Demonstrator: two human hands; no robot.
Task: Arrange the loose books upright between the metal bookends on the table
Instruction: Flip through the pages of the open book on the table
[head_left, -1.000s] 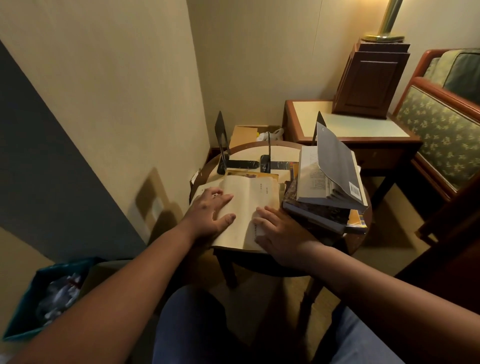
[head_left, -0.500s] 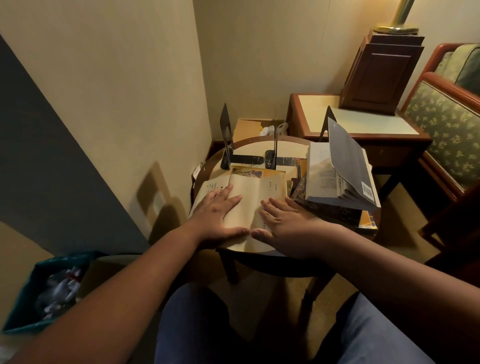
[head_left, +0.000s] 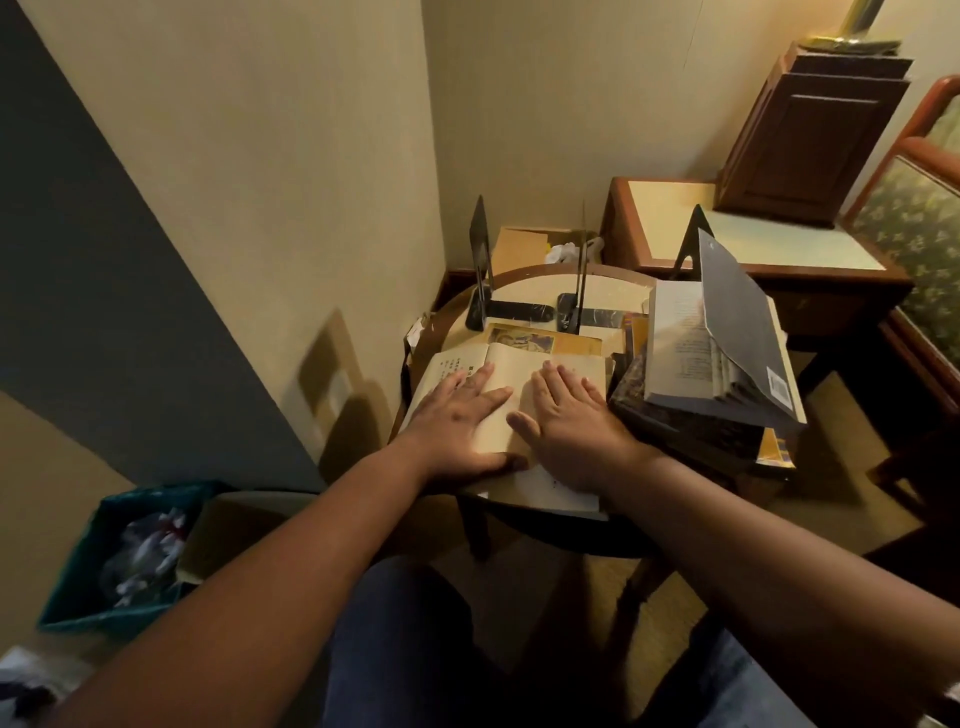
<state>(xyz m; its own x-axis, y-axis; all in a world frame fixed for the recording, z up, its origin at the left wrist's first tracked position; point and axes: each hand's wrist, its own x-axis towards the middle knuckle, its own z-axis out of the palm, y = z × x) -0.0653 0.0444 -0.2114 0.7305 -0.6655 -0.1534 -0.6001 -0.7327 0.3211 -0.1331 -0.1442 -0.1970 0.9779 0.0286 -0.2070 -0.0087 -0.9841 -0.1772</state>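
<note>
Single head-worn view (wide-angle); looks forward and down; round table (head_left: 618, 291) close below.

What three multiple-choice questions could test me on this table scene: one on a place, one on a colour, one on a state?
1. Where is the stack of books relative to the open book? A) left B) right C) on the floor
2. The bin on the floor is: A) red B) teal C) white
3. The book under the left hand and right hand is: A) open flat B) shut C) standing upright

Answers: B, the stack sits on the person's right; B, its wall is teal; A, bare pages show around the flat fingers.
</note>
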